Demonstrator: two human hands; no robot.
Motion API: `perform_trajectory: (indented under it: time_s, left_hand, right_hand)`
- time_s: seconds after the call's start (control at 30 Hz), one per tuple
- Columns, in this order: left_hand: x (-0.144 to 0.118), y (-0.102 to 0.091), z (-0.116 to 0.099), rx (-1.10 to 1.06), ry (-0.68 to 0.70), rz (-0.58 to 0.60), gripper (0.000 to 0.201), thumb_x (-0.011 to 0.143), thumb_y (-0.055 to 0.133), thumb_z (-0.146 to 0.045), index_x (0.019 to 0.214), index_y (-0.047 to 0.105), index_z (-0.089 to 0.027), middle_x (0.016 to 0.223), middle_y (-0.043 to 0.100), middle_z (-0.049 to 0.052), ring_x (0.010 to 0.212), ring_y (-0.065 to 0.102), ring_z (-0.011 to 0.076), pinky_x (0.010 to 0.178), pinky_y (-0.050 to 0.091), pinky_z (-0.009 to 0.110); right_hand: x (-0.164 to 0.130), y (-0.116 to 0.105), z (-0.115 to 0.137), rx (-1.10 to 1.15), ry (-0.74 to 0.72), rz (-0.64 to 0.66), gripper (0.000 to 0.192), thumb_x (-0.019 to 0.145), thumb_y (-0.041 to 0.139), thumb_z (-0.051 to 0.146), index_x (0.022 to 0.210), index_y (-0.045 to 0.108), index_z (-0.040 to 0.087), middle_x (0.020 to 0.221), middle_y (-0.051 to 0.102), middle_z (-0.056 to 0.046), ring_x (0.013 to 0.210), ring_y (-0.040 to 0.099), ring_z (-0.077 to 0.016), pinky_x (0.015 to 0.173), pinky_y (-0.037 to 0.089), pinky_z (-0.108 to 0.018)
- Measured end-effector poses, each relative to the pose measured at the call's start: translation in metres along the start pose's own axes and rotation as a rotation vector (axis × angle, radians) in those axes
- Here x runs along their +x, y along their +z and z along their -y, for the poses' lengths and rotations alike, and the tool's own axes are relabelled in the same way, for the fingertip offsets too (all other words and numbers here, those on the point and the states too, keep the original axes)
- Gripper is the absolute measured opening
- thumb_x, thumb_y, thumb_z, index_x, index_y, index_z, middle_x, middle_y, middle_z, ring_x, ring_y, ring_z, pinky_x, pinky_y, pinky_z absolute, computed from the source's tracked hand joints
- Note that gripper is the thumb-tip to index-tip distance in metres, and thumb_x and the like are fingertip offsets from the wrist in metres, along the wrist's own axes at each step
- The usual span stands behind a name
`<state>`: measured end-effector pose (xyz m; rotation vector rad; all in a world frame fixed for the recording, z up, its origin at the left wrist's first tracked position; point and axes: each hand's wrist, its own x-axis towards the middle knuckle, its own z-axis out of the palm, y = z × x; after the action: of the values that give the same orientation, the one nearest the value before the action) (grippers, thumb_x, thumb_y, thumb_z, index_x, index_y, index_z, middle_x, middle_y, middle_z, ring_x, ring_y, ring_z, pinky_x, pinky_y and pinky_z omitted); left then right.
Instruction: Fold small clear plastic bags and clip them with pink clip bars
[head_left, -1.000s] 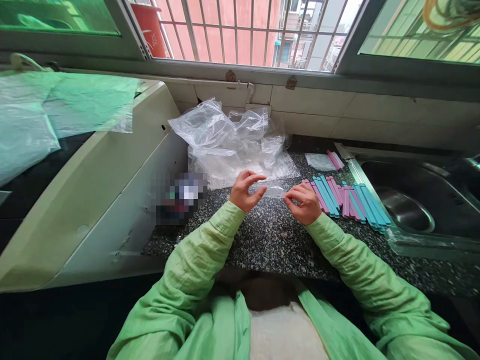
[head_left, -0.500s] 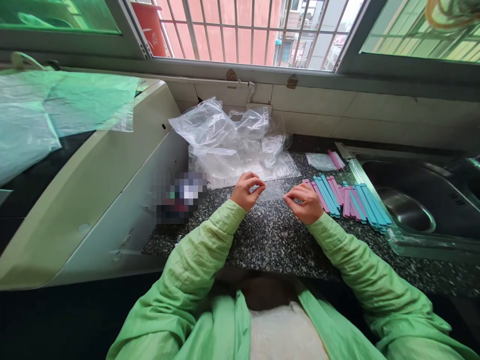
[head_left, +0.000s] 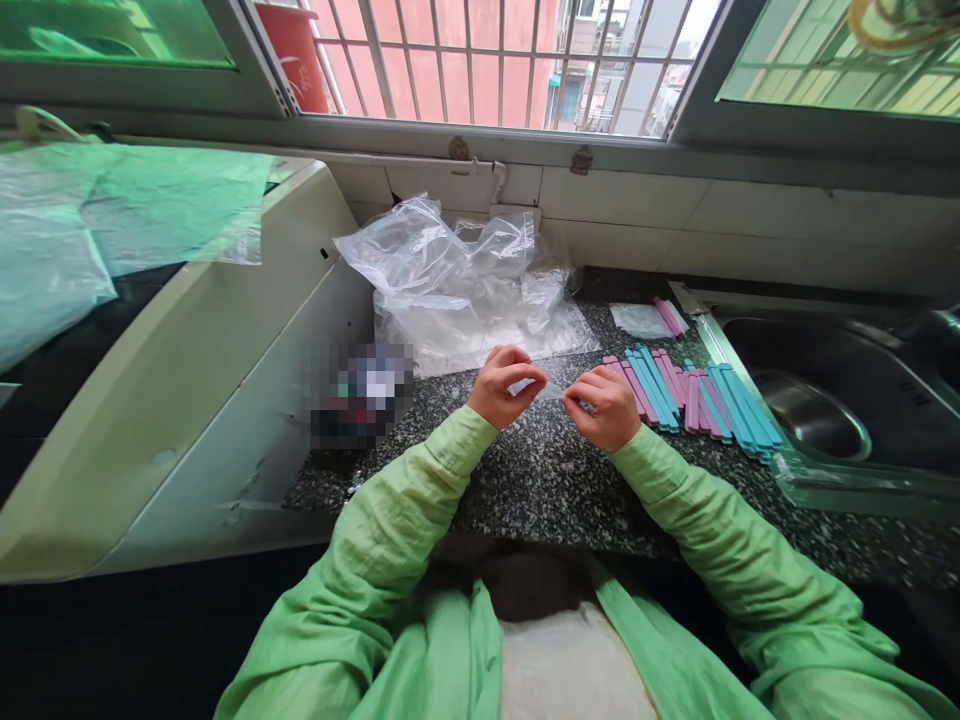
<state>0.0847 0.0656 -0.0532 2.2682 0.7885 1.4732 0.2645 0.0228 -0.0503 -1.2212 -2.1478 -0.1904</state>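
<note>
A small, thin, clear plastic sleeve (head_left: 550, 388) stretches between both hands above the speckled black granite surface (head_left: 525, 480). The left hand (head_left: 504, 386) has its grip pinched shut on the sleeve's left end; the right hand (head_left: 604, 404) pinches the right end. Behind lies a crinkled heap of transparent plastic bags (head_left: 457, 285). Just right of the right hand, flat pink and blue sticks (head_left: 694, 400) lie side by side.

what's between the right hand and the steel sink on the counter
In the head view, a row of pink and blue plastic sticks lies on the speckled counter between the right hand and the steel sink.
</note>
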Motion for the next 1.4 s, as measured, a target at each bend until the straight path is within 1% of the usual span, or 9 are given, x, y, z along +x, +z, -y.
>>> perform_trajectory:
  time_s: [0.13,0.23,0.33,0.5,0.6,0.7,0.83,1.23,1.4]
  left_hand:
    - [-0.0004,-0.0011,-0.0010,-0.105,-0.082,-0.013,0.008,0.074,0.059,-0.022,0.069,0.063,-0.018,0.071,0.053,0.002,0.073,0.049,0.0137,0.072,0.042,0.029]
    - [-0.0009,-0.0017,-0.0017,-0.158,-0.161,0.000,0.008,0.073,0.059,-0.022,0.068,0.062,-0.017,0.071,0.052,0.002,0.073,0.050,0.0136,0.072,0.042,0.028]
    - [-0.0011,-0.0012,-0.0022,-0.180,-0.200,0.007,0.008,0.073,0.059,-0.022,0.068,0.062,-0.017,0.071,0.053,0.003,0.072,0.050,0.0133,0.071,0.043,0.028]
    - [-0.0019,0.0009,-0.0020,-0.202,-0.204,-0.021,0.008,0.073,0.059,-0.022,0.068,0.062,-0.016,0.069,0.053,0.002,0.069,0.049,0.0117,0.066,0.043,0.025]
    - [-0.0027,0.0026,-0.0013,-0.213,-0.186,-0.027,0.007,0.073,0.060,-0.021,0.069,0.062,-0.016,0.069,0.052,0.002,0.067,0.049,0.0109,0.064,0.043,0.024]
    - [-0.0032,0.0039,-0.0002,-0.238,-0.177,-0.034,0.007,0.073,0.060,-0.020,0.069,0.062,-0.015,0.068,0.052,0.002,0.066,0.049,0.0101,0.061,0.043,0.023]
    - [-0.0035,0.0044,0.0011,-0.282,-0.199,-0.040,0.007,0.072,0.060,-0.020,0.069,0.062,-0.015,0.068,0.053,0.001,0.065,0.049,0.0093,0.060,0.043,0.022]
    - [-0.0029,0.0046,0.0003,-0.327,-0.220,-0.074,0.008,0.073,0.059,-0.018,0.066,0.060,-0.013,0.065,0.053,0.000,0.062,0.049,0.0075,0.059,0.043,0.021]
    - [-0.0036,0.0041,0.0015,-0.289,-0.216,-0.019,0.007,0.073,0.057,-0.017,0.067,0.059,-0.013,0.067,0.053,0.001,0.063,0.049,0.0082,0.059,0.043,0.021]
  right_hand:
    - [0.0009,-0.0004,-0.0002,0.018,0.006,0.035,0.020,0.077,0.054,0.022,0.058,0.061,0.021,0.059,0.061,-0.002,0.063,0.048,-0.0159,0.063,0.039,-0.032]
    - [0.0008,0.0000,-0.0009,0.041,0.013,0.030,0.020,0.077,0.054,0.023,0.058,0.060,0.021,0.060,0.061,-0.002,0.063,0.048,-0.0160,0.063,0.038,-0.032]
    - [-0.0002,0.0009,-0.0018,0.043,0.022,0.019,0.019,0.076,0.054,0.023,0.059,0.059,0.020,0.060,0.061,-0.002,0.064,0.048,-0.0164,0.063,0.038,-0.032]
    - [-0.0014,-0.0002,-0.0006,0.041,0.038,0.014,0.007,0.074,0.056,0.023,0.072,0.061,0.019,0.067,0.061,-0.003,0.069,0.051,-0.0179,0.066,0.040,-0.032]
    - [-0.0008,-0.0011,0.0012,0.067,0.041,-0.022,0.009,0.073,0.058,0.024,0.079,0.061,0.019,0.072,0.062,-0.004,0.072,0.052,-0.0185,0.068,0.042,-0.033]
    - [0.0004,-0.0007,0.0020,0.086,0.012,-0.073,0.005,0.075,0.057,0.022,0.072,0.060,0.019,0.068,0.061,-0.003,0.069,0.052,-0.0175,0.066,0.042,-0.032]
    - [0.0014,0.0003,0.0017,0.079,-0.012,-0.109,0.012,0.076,0.055,0.018,0.064,0.056,0.020,0.062,0.059,-0.002,0.065,0.049,-0.0163,0.063,0.041,-0.031]
    - [0.0013,-0.0021,-0.0021,-0.077,-0.103,-0.211,0.008,0.077,0.054,0.015,0.070,0.053,0.020,0.067,0.059,-0.003,0.070,0.051,-0.0182,0.068,0.042,-0.033]
    - [-0.0003,-0.0030,-0.0040,-0.051,-0.068,-0.245,0.008,0.076,0.053,0.015,0.071,0.052,0.021,0.069,0.057,-0.003,0.071,0.050,-0.0183,0.070,0.044,-0.034]
